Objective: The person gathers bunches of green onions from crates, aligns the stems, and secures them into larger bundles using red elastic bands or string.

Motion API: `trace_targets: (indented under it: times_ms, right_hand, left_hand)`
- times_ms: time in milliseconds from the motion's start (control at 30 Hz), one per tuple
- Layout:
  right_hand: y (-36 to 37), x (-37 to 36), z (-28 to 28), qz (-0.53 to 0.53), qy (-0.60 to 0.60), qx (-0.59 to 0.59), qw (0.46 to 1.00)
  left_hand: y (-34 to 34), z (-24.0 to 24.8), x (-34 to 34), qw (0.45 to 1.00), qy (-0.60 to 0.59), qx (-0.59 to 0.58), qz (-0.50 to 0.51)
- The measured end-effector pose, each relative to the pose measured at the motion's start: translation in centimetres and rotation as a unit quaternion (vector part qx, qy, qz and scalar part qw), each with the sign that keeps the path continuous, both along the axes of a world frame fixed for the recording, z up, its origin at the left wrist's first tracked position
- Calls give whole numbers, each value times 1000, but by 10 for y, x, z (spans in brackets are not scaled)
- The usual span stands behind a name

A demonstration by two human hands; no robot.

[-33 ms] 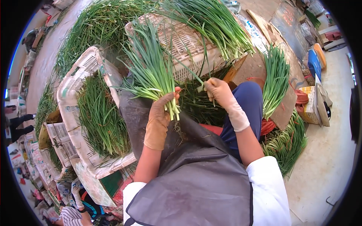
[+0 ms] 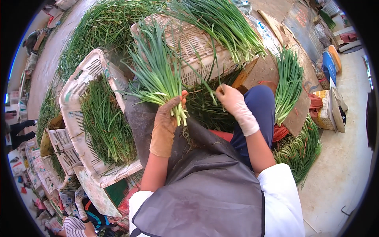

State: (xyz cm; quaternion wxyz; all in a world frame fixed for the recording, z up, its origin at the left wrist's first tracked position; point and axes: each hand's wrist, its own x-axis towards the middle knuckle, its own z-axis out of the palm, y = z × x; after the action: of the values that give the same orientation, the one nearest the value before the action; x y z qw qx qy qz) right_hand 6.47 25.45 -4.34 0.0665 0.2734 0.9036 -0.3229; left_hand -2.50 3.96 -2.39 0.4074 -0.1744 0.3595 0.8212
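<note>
My left hand point(image 2: 167, 112), in a soiled glove, is closed around a bunch of garlic chives point(image 2: 158, 75). The pale cut ends stick out below the fist, and the green leaves fan up and away. To its right my right hand point(image 2: 231, 98), in a paler glove, has its fingers pinched together. A single loose stalk point(image 2: 208, 91) slants down just left of those fingertips, its lower end seemingly free. A thin strand rises at the fingertips; what exactly they hold is too small to make out.
An upturned white crate point(image 2: 193, 39) bears a pile of chives point(image 2: 225, 29). At left stands a white crate point(image 2: 73, 126) filled with chives. A tidy bunch point(image 2: 288, 85) lies on a board at right, with more bundles point(image 2: 304, 152) below. Another person's arm point(image 2: 81, 203) shows lower left.
My right fingers have shifted slightly and come away from the stalk, whose lower end now hangs beside them. My left hand keeps its hold, the bunch barely moved.
</note>
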Motion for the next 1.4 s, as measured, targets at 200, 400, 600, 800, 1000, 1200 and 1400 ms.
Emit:
trace_targets:
  times_ms: [200, 400, 600, 800, 1000, 1200, 1400]
  right_hand:
    - [-63, -44, -21, 100, 180, -31, 978]
    - [-40, -84, -20, 348, -168, 62, 920]
    - [58, -176, -2, -81, 134, 420, 894]
    - [72, -175, 9, -84, 327, 319, 885]
    - [23, -89, 36, -142, 204, -394, 885]
    - [-66, -14, 44, -77, 172, -477, 858]
    - [-91, 0, 38, 135, 279, 68, 948]
  left_hand:
    - [-11, 13, -1, 991, 64, -114, 16]
    - [-41, 80, -22, 955, 224, -167, 103]
    - [-14, 65, -43, 970, 209, -108, 54]
    - [-16, 10, -24, 1000, 6, -23, 2]
    - [-11, 22, -10, 998, 13, -45, 47]
    - [17, 12, 17, 998, -27, -30, 49]
    - [10, 2, 26, 996, 30, -59, 62]
